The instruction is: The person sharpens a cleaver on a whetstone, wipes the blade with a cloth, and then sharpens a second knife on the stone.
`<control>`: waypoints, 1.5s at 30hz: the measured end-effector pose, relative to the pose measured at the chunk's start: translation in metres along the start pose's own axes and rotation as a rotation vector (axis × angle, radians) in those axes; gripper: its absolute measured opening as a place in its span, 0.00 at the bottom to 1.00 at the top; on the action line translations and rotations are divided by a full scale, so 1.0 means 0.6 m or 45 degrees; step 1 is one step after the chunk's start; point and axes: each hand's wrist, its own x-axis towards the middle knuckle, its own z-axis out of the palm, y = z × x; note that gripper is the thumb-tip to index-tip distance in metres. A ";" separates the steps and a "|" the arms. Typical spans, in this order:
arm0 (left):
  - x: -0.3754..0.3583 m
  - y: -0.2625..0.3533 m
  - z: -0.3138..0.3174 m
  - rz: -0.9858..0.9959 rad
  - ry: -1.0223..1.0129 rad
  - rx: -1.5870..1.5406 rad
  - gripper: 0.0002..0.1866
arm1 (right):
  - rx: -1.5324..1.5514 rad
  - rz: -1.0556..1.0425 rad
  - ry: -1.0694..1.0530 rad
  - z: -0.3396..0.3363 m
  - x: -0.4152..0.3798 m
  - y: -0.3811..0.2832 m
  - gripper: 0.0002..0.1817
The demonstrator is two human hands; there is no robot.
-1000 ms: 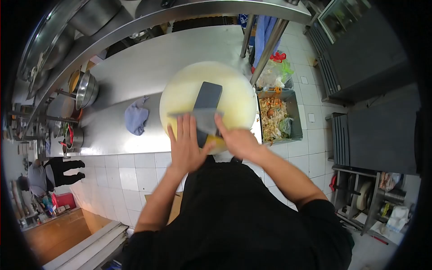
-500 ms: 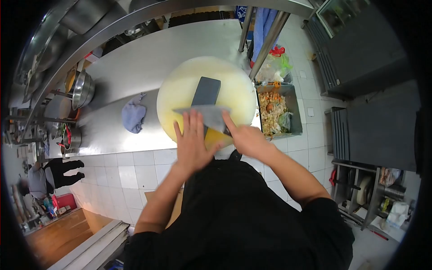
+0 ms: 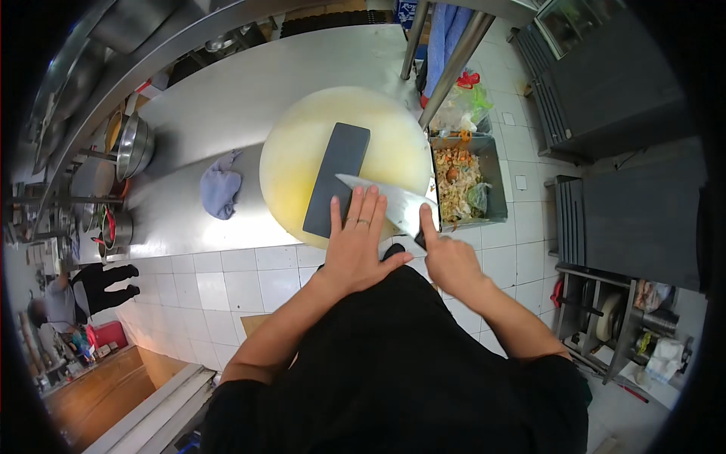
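A dark grey whetstone lies slantwise on a round, yellowish-white chopping board. Across the stone's right side stretches the broad steel blade of a kitchen knife, its tip pointing left over the stone. My right hand is closed round the dark handle, with the index finger laid along the blade's heel. My left hand is flat with outstretched fingers; its fingertips press on the near side of the blade and overlap the stone. A ring shows on one finger.
A blue-grey cloth lies on the steel table left of the board. Metal bowls stand farther left. Beside the table, a bin of food scraps and a steel post are at right. Another person stands far left.
The knife and both hands have moved right and toward me, uncovering more of the stone. The blade has turned from lying nearly level to slanting down toward the right.
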 end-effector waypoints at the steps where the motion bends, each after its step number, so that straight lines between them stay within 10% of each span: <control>1: 0.009 -0.011 0.001 0.005 -0.005 -0.002 0.57 | 0.003 0.006 -0.002 0.004 0.014 -0.003 0.49; 7: 0.157 -0.133 -0.001 -0.158 0.101 0.225 0.56 | -0.004 -0.114 0.324 -0.023 0.192 -0.016 0.45; 16: -0.065 -0.067 -0.023 -0.318 -0.054 0.201 0.59 | 0.107 -0.328 0.121 0.028 0.088 -0.076 0.45; 21: 0.084 -0.180 -0.031 -0.415 0.098 0.219 0.58 | 0.057 -0.380 0.167 -0.044 0.267 -0.068 0.44; 30: -0.082 -0.034 -0.016 -0.308 0.056 0.243 0.57 | 0.076 -0.362 -0.120 -0.004 0.076 -0.060 0.46; 39: 0.128 -0.125 0.005 -0.218 0.184 0.242 0.59 | 0.021 -0.162 0.132 -0.056 0.213 -0.011 0.42; 45: -0.076 0.034 -0.049 -0.140 -0.044 0.094 0.61 | 0.190 -0.213 -0.177 -0.017 -0.035 -0.005 0.49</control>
